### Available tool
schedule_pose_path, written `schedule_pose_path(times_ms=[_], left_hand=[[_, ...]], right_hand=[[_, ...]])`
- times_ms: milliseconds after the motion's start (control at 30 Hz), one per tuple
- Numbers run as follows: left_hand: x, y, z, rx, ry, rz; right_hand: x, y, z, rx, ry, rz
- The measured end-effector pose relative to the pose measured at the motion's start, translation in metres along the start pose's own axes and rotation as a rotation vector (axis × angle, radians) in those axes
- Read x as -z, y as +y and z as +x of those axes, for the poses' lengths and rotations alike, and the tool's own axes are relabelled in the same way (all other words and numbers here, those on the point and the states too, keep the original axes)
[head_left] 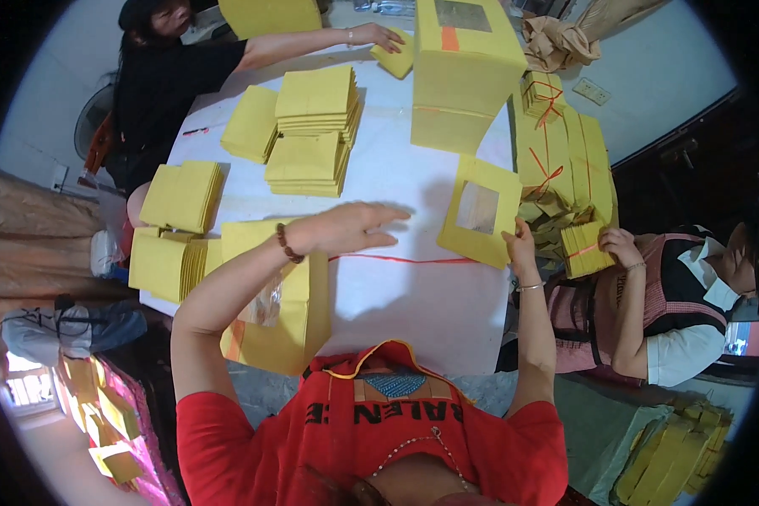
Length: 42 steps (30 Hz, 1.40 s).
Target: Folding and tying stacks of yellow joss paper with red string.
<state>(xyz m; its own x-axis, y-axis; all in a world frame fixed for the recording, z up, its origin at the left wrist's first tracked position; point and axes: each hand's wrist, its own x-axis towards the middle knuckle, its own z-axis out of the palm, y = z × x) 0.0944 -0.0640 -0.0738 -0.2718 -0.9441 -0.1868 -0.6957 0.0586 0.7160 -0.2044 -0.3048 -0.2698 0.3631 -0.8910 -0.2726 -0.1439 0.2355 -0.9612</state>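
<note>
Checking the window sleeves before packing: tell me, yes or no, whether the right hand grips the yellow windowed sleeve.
Yes, the right hand pinches the lower corner of the yellow windowed sleeve, holding it up off the white table.

window box (481, 212): flat yellow cardboard, clear square pane, tilted, at the table's three o'clock edge
red string (413, 259): thin, stretched straight, running nine to three o'clock

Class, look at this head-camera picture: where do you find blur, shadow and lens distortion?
Head view: the left hand over the white table is smeared by motion blur; it casts a soft shadow beneath; the fisheye bends the table's edges and leaves black corners; the right hand gripping the yellow windowed box looks sharper.
</note>
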Motion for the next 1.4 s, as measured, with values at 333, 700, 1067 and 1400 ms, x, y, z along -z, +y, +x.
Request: schedule_pose_path(times_ms=[333, 700, 1067, 1400], left_hand=[[0.003, -0.053, -0.18, 0.334, 1.182, -0.493], [-0.144, -0.105, -0.246, 0.517, 0.937, -1.577], [-0.154, -0.143, -0.19, 0.3, 0.869, -1.581], [-0.212, -0.137, -0.119, 0.377, 0.902, -1.628]], right_hand=[[0.0, -0.008, -0.014, 0.576, 0.303, -0.932], [-0.243, 0.033, -0.179, -0.343, -0.606, 0.16], [-0.297, 0.03, -0.203, -0.203, -0.429, 0.011], [-0.214, -0.024, -0.174, 0.064, -0.483, 0.038]])
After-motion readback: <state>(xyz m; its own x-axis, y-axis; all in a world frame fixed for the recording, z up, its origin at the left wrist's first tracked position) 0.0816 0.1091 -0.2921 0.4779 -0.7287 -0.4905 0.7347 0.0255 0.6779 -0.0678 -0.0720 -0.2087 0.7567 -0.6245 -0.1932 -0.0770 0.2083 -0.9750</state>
